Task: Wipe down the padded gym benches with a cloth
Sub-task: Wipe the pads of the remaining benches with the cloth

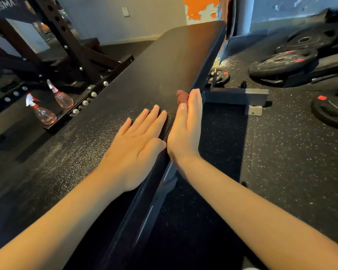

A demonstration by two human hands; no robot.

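Your right hand, fingers straight, presses the red cloth on the right edge of the bench pad. The edge runs on straight ahead of them. Left hand lies flat and empty on top.

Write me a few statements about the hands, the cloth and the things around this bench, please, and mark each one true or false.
1. The left hand lies flat on top of the bench pad. True.
2. The right hand presses the cloth against the pad's right side edge. True.
3. The cloth is blue. False: it is reddish.
4. The weight plates are stacked on the bench pad. False: they lie on the floor to its right.
5. The left hand holds a spray bottle. False: the bottle stands on the floor left of the bench.
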